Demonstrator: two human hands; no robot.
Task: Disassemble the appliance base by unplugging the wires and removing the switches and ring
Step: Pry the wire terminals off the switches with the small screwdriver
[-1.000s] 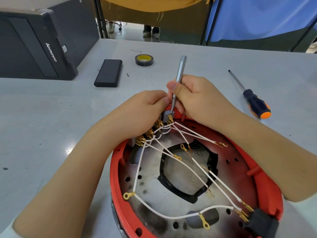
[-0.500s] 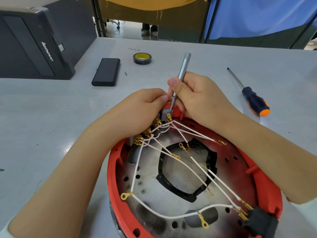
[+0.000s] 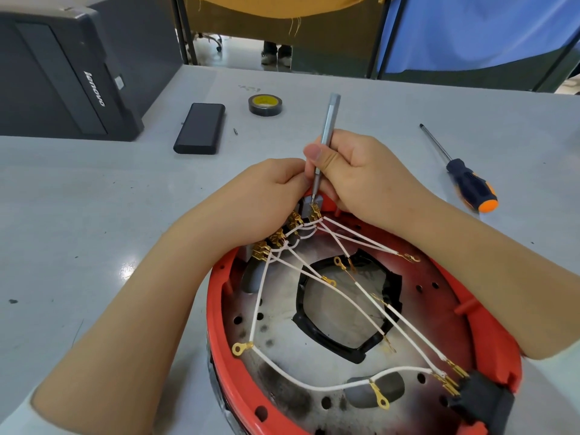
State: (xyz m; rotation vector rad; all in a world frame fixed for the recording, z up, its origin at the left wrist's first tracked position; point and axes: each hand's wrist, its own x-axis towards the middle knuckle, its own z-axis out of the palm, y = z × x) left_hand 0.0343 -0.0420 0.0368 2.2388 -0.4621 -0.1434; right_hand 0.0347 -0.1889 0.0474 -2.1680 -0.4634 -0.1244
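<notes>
We are working at the far rim of the red appliance base (image 3: 489,312), which lies open side up right under our forearms. Our right hand (image 3: 361,174) is wrapped around a thin grey metal tool (image 3: 326,133), thumb pressed along it, and the tip sits on the brass connector (image 3: 314,211) just below the fingers. Our left hand (image 3: 270,189) is curled against the row of switches (image 3: 276,238) beneath its knuckles; we cannot tell exactly what its fingertips pinch, since they are hidden.

We judge the job to be partway through. Several white wires (image 3: 345,296) end in loose ring terminals lying free over the base, so those ends are off. Still, the brass connectors under the left hand look plugged into the switches, and more sit in the black connector block (image 3: 480,403) near our right elbow. The switches remain mounted, and the black ring (image 3: 348,343) still sits in the middle opening below both wrists. An orange-tipped screwdriver (image 3: 470,186) lies unused beyond the right hand.
</notes>
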